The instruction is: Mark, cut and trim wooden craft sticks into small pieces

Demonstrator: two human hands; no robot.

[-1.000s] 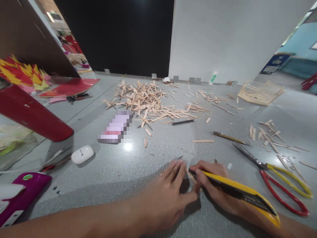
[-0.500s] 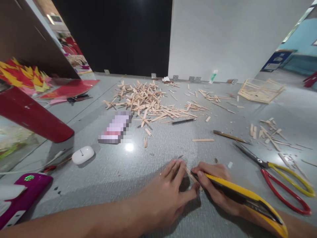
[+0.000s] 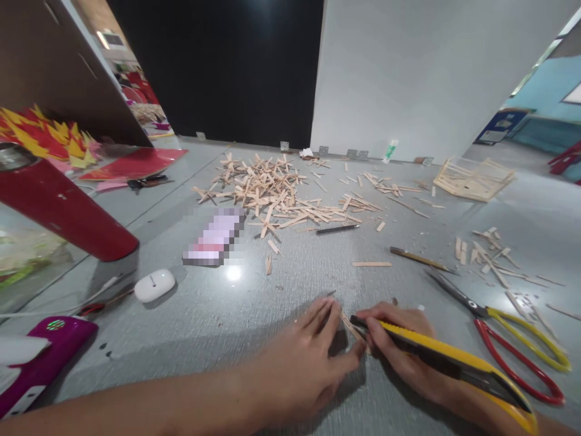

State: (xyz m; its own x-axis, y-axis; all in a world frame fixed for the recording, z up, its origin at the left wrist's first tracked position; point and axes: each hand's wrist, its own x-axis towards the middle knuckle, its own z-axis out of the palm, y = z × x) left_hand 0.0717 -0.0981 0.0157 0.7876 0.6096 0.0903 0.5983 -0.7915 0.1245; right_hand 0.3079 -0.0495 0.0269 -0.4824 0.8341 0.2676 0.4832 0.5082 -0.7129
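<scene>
Near the front of the grey table, my left hand (image 3: 313, 357) presses a short thin wooden stick (image 3: 353, 330) to the surface between its fingertips and thumb. My right hand (image 3: 402, 342) grips a yellow and black utility knife (image 3: 454, 360), its handle running back toward the lower right. The front end of the knife is at the stick, and the blade is too small to make out. A single flat stick (image 3: 372, 264) lies beyond my hands. Red and yellow handled scissors (image 3: 481, 312) lie to the right of my right hand.
A heap of wooden sticks (image 3: 263, 188) lies at the back, beside a blurred phone (image 3: 215, 236). At left are a white mouse (image 3: 155, 285), a red bottle (image 3: 77, 209) and a purple device (image 3: 54, 357). A stick frame (image 3: 474, 180) stands back right.
The knife and my right hand have shifted slightly, with the knife's front end a little farther left. My left hand keeps its hold on the stick. The whole view has moved slightly.
</scene>
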